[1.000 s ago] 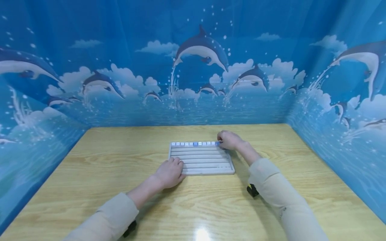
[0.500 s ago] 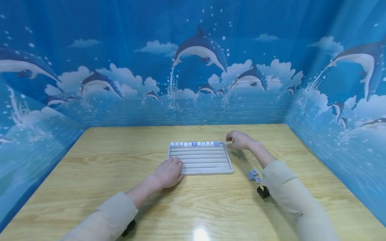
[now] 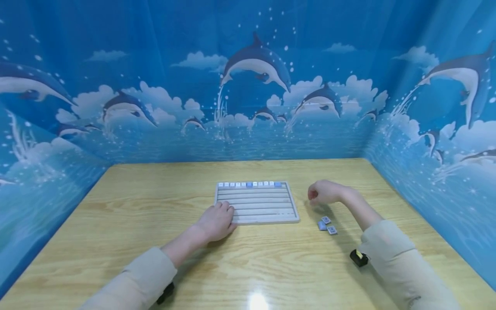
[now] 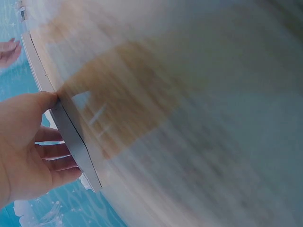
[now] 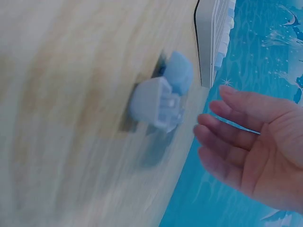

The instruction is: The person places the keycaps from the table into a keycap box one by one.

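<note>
A white ridged tray (image 3: 267, 201) lies on the table, its back row lined with white and blue keycaps (image 3: 265, 184). My left hand (image 3: 217, 220) holds the tray's front left corner. In the left wrist view, the thumb is on the tray's near edge (image 4: 71, 131) and the fingers reach over the other side. My right hand (image 3: 327, 192) hovers right of the tray with loosely bent fingers and nothing in them. Just in front of it lie a loose blue keycap (image 3: 322, 225) and two loose whitish keycaps (image 3: 332, 230); one whitish keycap (image 5: 149, 101) shows its hollow underside in the right wrist view.
The wooden table (image 3: 155, 189) is bordered at the back and sides by a blue dolphin-print curtain (image 3: 174, 142). A black wrist device (image 3: 359, 258) sits under the right sleeve (image 3: 403, 254).
My right hand has left the back right corner of the tray and moved right and nearer, above the loose keycaps, which the arm hid at first. My left hand stays put.
</note>
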`<state>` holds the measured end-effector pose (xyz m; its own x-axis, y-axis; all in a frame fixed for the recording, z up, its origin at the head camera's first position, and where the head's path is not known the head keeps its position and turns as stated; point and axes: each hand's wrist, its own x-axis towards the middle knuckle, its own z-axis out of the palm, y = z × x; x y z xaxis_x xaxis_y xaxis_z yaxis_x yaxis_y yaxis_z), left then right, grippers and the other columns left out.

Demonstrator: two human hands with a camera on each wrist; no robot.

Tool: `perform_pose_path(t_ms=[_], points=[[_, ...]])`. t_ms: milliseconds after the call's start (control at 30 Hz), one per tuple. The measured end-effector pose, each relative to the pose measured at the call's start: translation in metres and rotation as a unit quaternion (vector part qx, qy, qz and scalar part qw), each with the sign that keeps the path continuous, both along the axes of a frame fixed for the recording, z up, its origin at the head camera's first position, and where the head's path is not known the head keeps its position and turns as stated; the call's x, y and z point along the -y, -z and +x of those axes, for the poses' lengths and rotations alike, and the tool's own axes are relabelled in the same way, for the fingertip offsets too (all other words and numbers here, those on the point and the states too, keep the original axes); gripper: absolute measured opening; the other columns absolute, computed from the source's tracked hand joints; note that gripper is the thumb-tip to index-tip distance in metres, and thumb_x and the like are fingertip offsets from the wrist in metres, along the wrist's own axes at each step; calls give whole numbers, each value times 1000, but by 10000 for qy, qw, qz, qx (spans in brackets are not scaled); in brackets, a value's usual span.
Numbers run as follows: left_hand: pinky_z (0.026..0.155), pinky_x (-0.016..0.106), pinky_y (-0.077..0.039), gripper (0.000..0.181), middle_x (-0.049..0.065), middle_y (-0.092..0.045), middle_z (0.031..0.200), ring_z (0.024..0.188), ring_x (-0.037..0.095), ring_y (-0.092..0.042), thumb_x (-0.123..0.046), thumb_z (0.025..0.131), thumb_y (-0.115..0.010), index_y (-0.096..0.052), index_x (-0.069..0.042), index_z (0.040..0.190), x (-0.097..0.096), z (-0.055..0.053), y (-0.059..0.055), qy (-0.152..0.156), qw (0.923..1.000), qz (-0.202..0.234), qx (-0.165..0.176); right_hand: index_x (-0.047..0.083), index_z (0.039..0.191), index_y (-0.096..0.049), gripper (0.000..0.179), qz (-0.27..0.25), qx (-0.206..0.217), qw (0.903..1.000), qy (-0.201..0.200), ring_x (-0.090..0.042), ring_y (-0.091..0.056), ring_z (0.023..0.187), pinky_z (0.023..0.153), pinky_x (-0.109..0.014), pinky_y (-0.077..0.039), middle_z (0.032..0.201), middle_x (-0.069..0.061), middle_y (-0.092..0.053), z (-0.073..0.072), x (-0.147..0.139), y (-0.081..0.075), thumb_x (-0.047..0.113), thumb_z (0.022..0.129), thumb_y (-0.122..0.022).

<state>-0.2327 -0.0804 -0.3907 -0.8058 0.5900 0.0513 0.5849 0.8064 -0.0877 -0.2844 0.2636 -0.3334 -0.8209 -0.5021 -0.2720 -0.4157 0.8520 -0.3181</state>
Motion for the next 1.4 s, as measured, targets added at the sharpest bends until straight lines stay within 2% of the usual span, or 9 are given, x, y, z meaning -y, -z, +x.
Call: perform_pose_path(t_ms=[133,267,433,667,867,1033,1200,1300,1400], points=[[76,36,-46,41,13,-52,94,86,24,-51,-36,91,-56,-57,3,106,0,0,-1,0,10000,1,31,6,85,-60,5,38,623,9976,295,-11,-46,60,54,-26,-40,73,0,-53,12,-8,2,5,80,-63],[77,37,-46,40,13,-52,94,88,25,-51,-35,92,-56,-57,3,106,0,1,-2,10,10000,30,72,7,84,-59,9,124,1110,9908,763,-12,-47,55,49,-26,-43,70,-2,-53,25,-11,5,3,78,-64],[78,37,-46,40,13,-52,95,89,26,-51,-34,91,-56,-57,3,106,1,1,-2,32,10000,42,29,7,82,-56,11,119,1151,9889,928,-13,-51,55,49,-27,-47,68,-4,-53,30,-11,10,1,76,-64],[79,38,-47,40,14,-52,95,89,26,-51,-34,91,-57,-57,4,106,1,2,-3,-11,10000,42,69,8,76,-55,13,218,847,9932,774,-10,-49,53,49,-23,-43,67,-2,-52,28,-11,16,-2,72,-62],[77,37,-47,40,13,-52,95,88,25,-51,-34,91,-56,-57,3,106,0,1,-2,-23,10000,28,71,7,78,-57,15,341,114,9987,358,-11,-46,59,54,-25,-39,69,1,-51,24,-11,12,-5,69,-58],[76,36,-47,39,13,-52,94,86,24,-51,-34,91,-57,-58,2,106,0,0,-2,-47,10000,8,18,2,88,-61,16,48,-481,9986,196,-15,-47,66,61,-31,-42,76,-2,-54,18,-8,11,-3,73,-56],[77,36,-47,40,13,-52,94,87,25,-51,-34,91,-57,-58,3,106,-1,0,-2,-43,10000,19,71,-4,100,-64,23,-167,-742,9967,291,-23,-58,80,74,-41,-48,93,-13,-64,14,-2,13,-1,78,-55],[77,36,-47,40,13,-52,94,87,25,-51,-34,91,-56,-58,3,107,0,0,-2,-28,10000,-18,60,-8,101,-64,26,-395,-922,9945,298,-28,-59,87,78,-44,-48,98,-19,-64,13,2,15,-4,78,-53],[76,36,-47,40,13,-52,94,86,25,-51,-34,91,-56,-58,3,106,-1,0,-1,-26,10000,-3,39,-9,98,-63,25,-645,-1182,9904,315,-27,-58,85,76,-44,-48,95,-19,-64,11,6,18,-6,76,-53]])
